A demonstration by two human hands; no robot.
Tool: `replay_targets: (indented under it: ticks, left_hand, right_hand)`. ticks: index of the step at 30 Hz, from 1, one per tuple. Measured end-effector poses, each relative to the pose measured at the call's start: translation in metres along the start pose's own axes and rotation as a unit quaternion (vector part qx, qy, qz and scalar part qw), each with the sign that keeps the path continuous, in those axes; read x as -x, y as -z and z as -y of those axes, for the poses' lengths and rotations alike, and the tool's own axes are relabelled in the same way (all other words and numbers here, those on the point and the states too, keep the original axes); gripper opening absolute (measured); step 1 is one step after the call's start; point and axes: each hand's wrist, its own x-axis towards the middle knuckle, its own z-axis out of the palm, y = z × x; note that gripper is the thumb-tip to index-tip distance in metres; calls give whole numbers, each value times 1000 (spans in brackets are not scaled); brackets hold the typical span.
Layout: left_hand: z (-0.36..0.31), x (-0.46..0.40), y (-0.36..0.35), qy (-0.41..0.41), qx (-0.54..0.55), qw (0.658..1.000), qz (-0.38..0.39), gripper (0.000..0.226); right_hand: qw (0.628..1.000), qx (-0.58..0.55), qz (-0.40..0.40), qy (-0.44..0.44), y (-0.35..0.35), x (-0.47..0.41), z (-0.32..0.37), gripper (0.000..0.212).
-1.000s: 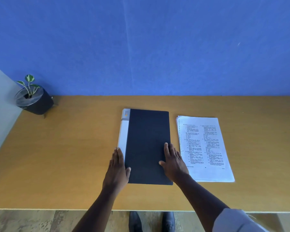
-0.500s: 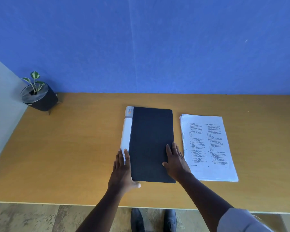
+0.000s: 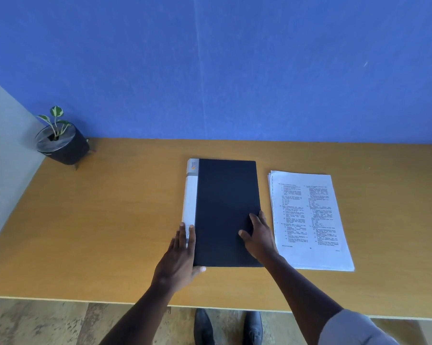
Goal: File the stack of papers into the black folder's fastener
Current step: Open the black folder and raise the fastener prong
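**Folder closed, both your hands at its near end**

The black folder [image 3: 226,210] lies shut and flat on the wooden table [image 3: 110,220], its white spine [image 3: 190,200] toward your left; an orange mark sits at the far end of that spine.

Your left hand [image 3: 180,257] rests flat at the folder's near left corner; fingers [image 3: 191,235] extended together over the white spine, thumb tip showing at the folder's near edge; palm down, not wrapped round anything.

Your right hand [image 3: 259,237] lies on the cover by its right edge, near end; fingers [image 3: 258,219] slightly curled at the edge, thumb spread out across the black cover; whether the fingertips are hooked under the cover edge, cannot tell.

Hands apart, one on each long side of the folder.

The stack of papers [image 3: 309,217] lies on the table just right of the folder, apart from it by a narrow strip of wood; printed text faces up; sheets fanned a little at the far left corner; your right wrist is just beside its left edge.

A potted plant [image 3: 60,143] in a dark pot stands at the far left corner of the table, against the blue wall [image 3: 210,70]; well apart from the folder.

Your dark shoes [image 3: 227,327] show below the table's near edge.
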Motion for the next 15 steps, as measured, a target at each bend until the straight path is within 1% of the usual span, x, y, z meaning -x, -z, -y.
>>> replay_targets:
  ticks: [6, 11, 15]
  left_hand:
    - [2, 7, 1, -17, -21, 1000, -5, 108]
    - [4, 8, 6, -14, -16, 1000, 12, 106]
    - [9, 8, 15, -17, -17, 1000, 18, 107]
  right_hand:
    - [998, -45, -33, -17, 13, -1, 5, 61]
    - [993, -85, -66, -38, 25, 1, 14, 64]
    - [984, -134, -109, -42, 34, 3, 23, 52]
